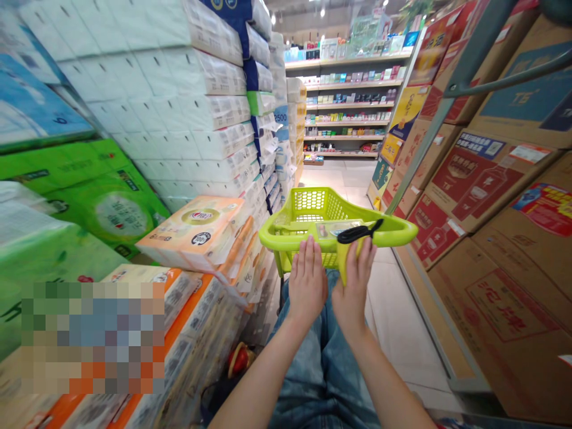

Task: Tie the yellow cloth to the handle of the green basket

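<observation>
A lime-green plastic shopping basket (290,233) stands in the aisle right in front of me, with a black handle (357,233) lying across its near rim. My left hand (306,281) rests flat against the basket's near wall, fingers stretched out and together. My right hand (354,286) lies beside it, fingers curled round the basket's green front edge just under the black handle. Some flat packets lie inside the basket. My blue jeans (322,369) show below my arms.
Stacked tissue and paper packs (196,119) wall the left side, orange packs (196,232) jutting out at basket height. Cardboard cartons (482,196) on a metal rack line the right. The tiled aisle floor (339,176) runs toward shelves of goods (348,101) at the back.
</observation>
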`<state>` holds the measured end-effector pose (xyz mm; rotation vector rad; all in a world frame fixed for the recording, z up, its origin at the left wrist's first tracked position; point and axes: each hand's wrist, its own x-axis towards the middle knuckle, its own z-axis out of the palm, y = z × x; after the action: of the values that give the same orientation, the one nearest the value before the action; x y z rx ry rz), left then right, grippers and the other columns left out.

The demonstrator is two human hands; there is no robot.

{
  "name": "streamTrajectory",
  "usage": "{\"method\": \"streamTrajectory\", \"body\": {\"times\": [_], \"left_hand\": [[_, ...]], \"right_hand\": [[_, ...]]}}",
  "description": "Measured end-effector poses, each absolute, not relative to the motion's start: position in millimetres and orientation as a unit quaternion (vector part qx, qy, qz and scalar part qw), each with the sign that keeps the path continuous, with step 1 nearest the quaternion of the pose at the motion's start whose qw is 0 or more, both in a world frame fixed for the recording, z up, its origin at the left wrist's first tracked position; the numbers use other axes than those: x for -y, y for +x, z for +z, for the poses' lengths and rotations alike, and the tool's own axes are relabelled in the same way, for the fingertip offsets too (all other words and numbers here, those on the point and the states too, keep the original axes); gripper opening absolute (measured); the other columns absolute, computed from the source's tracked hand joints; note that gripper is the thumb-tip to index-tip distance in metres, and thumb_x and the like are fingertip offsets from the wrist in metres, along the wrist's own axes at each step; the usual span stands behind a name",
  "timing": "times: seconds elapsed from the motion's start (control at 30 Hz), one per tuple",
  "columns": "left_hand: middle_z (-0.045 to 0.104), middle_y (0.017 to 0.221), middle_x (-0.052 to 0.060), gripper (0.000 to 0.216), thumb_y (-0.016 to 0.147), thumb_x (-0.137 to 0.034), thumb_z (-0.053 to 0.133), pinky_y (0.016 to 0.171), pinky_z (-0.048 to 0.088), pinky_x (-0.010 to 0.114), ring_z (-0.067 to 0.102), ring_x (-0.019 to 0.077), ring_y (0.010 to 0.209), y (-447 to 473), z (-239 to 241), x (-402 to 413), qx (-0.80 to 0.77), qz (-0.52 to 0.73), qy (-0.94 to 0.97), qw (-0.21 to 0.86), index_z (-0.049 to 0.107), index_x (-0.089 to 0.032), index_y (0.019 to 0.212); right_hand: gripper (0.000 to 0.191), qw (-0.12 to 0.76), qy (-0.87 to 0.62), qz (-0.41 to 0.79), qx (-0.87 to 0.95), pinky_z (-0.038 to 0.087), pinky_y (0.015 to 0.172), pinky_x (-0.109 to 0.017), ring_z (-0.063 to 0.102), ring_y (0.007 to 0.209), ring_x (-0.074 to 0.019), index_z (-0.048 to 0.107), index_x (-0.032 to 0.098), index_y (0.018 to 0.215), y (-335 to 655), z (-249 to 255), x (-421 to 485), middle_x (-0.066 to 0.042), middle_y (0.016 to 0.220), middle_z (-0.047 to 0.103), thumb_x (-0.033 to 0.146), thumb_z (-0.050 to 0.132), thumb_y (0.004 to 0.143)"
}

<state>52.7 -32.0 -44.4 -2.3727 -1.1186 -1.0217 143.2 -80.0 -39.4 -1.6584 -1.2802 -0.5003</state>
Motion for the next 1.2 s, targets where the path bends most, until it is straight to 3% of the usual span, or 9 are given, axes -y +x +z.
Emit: {"method": "streamTrajectory", "body": {"times": [0.13, 0.27, 0.5, 0.67, 0.93, 1.07, 1.2], "left_hand": [[0.033, 0.158, 0.019, 0.060, 0.093, -0.011, 0.040, 0.116, 0.036, 0.045, 0.020, 0.0264, 0.151, 51, -44, 32, 0.392, -0.348, -0.835, 0.169, 0.030, -0.004, 0.151], [0.032, 0.158, 0.021, 0.064, 0.094, -0.018, 0.044, 0.118, 0.033, 0.045, 0.017, 0.0265, 0.151, 52, -42, 32, 0.388, -0.357, -0.836, 0.152, 0.024, -0.002, 0.153], [0.028, 0.160, 0.020, 0.071, 0.093, -0.018, 0.046, 0.119, 0.031, 0.044, 0.015, 0.0264, 0.151, 55, -43, 33, 0.390, -0.360, -0.834, 0.150, 0.014, -0.004, 0.156], [0.027, 0.160, 0.020, 0.072, 0.094, -0.018, 0.046, 0.119, 0.032, 0.045, 0.015, 0.0265, 0.152, 56, -44, 33, 0.393, -0.363, -0.832, 0.148, 0.011, -0.004, 0.156], [0.032, 0.158, 0.021, 0.059, 0.092, -0.012, 0.042, 0.116, 0.036, 0.046, 0.020, 0.0272, 0.151, 49, -44, 31, 0.386, -0.340, -0.839, 0.176, 0.033, -0.003, 0.150], [0.031, 0.158, 0.021, 0.063, 0.093, -0.018, 0.045, 0.119, 0.031, 0.045, 0.018, 0.0262, 0.151, 51, -43, 33, 0.390, -0.346, -0.837, 0.163, 0.027, -0.003, 0.152], [0.028, 0.160, 0.020, 0.067, 0.094, -0.019, 0.046, 0.119, 0.030, 0.043, 0.016, 0.0261, 0.151, 54, -43, 34, 0.396, -0.349, -0.834, 0.160, 0.021, -0.004, 0.154]], "right_hand": [[0.077, 0.382, -0.656, -0.257, 0.598, 0.026, 0.117, -0.063, 0.004, 0.153, -0.0305, 0.006, 0.024, 0.159, 134, -41, 78, -0.011, 0.166, 0.017, 0.006, 0.037, 0.091], [0.078, 0.336, -0.651, -0.313, 0.604, 0.020, 0.119, -0.062, 0.007, 0.154, -0.0272, 0.010, 0.027, 0.159, 167, -51, 86, -0.011, 0.163, 0.028, 0.003, 0.038, 0.090], [0.086, 0.418, -0.706, -0.298, 0.488, 0.015, 0.117, -0.067, 0.004, 0.154, -0.0290, 0.015, 0.027, 0.158, 228, -64, 101, -0.010, 0.166, 0.015, 0.001, 0.037, 0.079], [0.084, 0.517, -0.699, -0.205, 0.450, 0.019, 0.116, -0.068, -0.001, 0.154, -0.0296, 0.009, 0.025, 0.159, 186, -49, 91, -0.008, 0.168, 0.002, 0.005, 0.034, 0.082], [0.075, 0.388, -0.651, -0.280, 0.590, 0.025, 0.117, -0.063, 0.006, 0.153, -0.0289, 0.014, 0.024, 0.158, 134, -50, 75, -0.013, 0.164, 0.022, 0.007, 0.041, 0.090], [0.074, 0.356, -0.645, -0.326, 0.593, 0.019, 0.119, -0.063, 0.010, 0.153, -0.0261, 0.021, 0.027, 0.157, 167, -57, 82, -0.011, 0.161, 0.031, 0.004, 0.038, 0.089], [0.080, 0.368, -0.677, -0.328, 0.546, 0.016, 0.118, -0.065, 0.011, 0.153, -0.0279, 0.018, 0.024, 0.158, 208, -62, 92, -0.014, 0.162, 0.026, 0.002, 0.039, 0.084]]}}
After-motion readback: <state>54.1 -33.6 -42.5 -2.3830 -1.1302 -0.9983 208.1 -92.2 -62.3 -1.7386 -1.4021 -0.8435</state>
